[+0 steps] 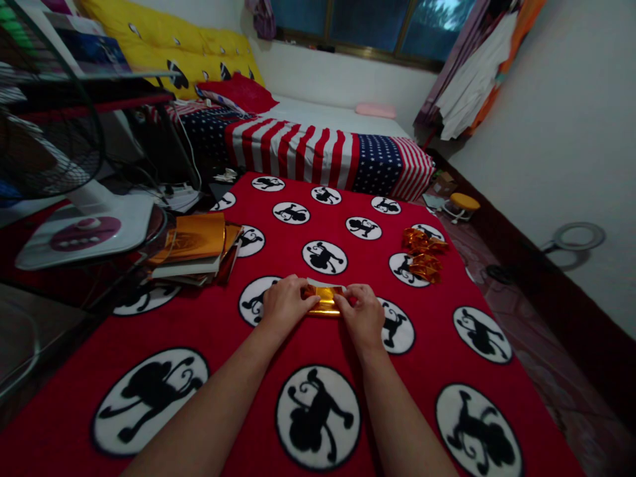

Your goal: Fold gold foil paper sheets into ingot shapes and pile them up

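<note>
A sheet of gold foil paper (pixel 326 302), partly folded into a narrow strip, lies flat on the red monkey-print blanket (pixel 338 351). At its left end my left hand (pixel 288 302) pinches it, thumb on the gold face. The right end is held by my right hand (pixel 364 314), thumb and fingers closed on the edge. A pale strip of the paper's back shows along the far edge. My fingertips under and behind the paper are partly hidden.
To the left lies a stack of gold paper sheets (pixel 195 240), beside a white fan base (pixel 89 225) on a small table. Several folded gold foil pieces (pixel 425 254) sit at the right. Beyond the blanket is a bed with a flag-patterned cover (pixel 293 151).
</note>
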{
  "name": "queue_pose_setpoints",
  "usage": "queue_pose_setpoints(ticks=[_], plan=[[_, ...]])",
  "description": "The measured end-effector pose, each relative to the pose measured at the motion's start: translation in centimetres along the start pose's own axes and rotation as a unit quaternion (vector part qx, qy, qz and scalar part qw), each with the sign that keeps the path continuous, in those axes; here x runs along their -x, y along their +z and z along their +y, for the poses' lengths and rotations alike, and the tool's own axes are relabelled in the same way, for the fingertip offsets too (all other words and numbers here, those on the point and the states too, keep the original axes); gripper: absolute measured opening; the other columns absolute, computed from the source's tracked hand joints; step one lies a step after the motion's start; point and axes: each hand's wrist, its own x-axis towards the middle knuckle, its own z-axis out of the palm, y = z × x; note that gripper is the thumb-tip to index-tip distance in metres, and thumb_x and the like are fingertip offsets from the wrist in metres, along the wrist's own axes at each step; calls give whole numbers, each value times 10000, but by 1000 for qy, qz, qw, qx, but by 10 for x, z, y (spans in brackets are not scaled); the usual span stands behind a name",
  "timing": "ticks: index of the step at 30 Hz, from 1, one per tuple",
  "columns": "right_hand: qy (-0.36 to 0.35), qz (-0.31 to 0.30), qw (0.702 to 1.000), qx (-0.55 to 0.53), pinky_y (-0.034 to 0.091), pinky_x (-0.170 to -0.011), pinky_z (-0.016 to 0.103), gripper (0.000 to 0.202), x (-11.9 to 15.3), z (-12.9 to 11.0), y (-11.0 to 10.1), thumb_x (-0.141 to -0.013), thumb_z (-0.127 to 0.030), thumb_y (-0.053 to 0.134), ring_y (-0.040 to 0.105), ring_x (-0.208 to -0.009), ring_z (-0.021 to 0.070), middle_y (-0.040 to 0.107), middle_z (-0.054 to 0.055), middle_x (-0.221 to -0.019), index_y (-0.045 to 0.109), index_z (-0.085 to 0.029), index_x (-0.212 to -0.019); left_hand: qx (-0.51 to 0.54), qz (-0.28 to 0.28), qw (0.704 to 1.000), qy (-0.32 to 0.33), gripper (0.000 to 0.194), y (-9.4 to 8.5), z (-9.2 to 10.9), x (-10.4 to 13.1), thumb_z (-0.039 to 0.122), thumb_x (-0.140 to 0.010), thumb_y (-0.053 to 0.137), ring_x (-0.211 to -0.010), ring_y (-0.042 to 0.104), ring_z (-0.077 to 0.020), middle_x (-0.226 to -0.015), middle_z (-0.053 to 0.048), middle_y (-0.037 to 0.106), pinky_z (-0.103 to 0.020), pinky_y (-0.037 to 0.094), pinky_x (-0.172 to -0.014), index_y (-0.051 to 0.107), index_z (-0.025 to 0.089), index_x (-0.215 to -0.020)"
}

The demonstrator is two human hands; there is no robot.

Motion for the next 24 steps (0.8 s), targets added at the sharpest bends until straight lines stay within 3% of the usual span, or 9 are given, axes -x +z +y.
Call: queue_pose_setpoints(ticks=[8, 16, 24], plan=[[32, 12, 997, -67, 401, -617, 265, 166, 0, 2, 3, -752, -376, 682, 529, -578, 112, 674, 41, -1036, 681, -214, -717, 47, -9, 999, 4, 260, -2, -6, -3, 458, -678, 742, -741, 586, -168, -928, -20, 635, -262, 346, -584, 697, 227, -789], [32, 11, 995, -90, 402, -585, 264, 182, 0, 3, 3, -735, -392, 690, 512, -539, 109, 691, 40, -1006, 673, -216, -692, 107, -25, 993, 42, 212, -1, -11, -5, 352, -655, 770, -880, 602, -188, -1006, -13, 638, -274, 414, -706, 708, 245, -827], [45, 14, 987, -156, 430, -577, 263, 223, 0, 5, 5, -736, -425, 695, 543, -561, 114, 683, 68, -1033, 681, -203, -717, 194, -40, 979, 51, 165, 5, -21, -10, 321, -639, 774, -774, 606, -172, -797, -6, 690, -262, 421, -679, 711, 216, -749]])
